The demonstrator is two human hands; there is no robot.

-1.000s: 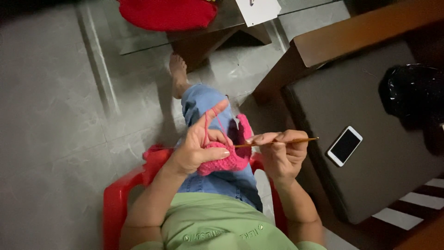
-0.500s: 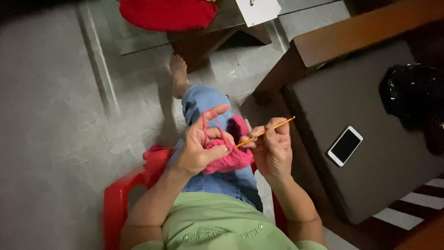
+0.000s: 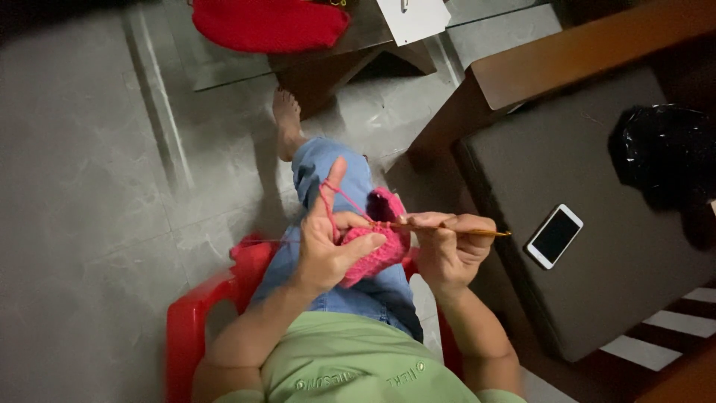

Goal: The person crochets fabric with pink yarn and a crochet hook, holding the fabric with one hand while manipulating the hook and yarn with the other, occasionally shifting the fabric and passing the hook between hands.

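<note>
My left hand (image 3: 328, 250) grips a pink crocheted piece (image 3: 377, 246) over my lap, thumb pressed on it and index finger raised with pink yarn (image 3: 344, 198) looped over it. My right hand (image 3: 451, 246) holds a thin yellow crochet hook (image 3: 477, 233), lying nearly level, its tip in the pink piece and its handle pointing right. Both hands meet above my knee in blue jeans (image 3: 328, 168).
I sit on a red plastic chair (image 3: 198, 313) on a grey tiled floor. A white phone (image 3: 553, 236) lies on a dark cushioned seat (image 3: 597, 186) to my right, beside a black bag (image 3: 664, 153). A red cloth (image 3: 268, 22) rests on a low table ahead.
The hook has swung from tilted upward back to nearly level, and my right hand has shifted slightly right. My left index finger stays raised with the yarn over it.
</note>
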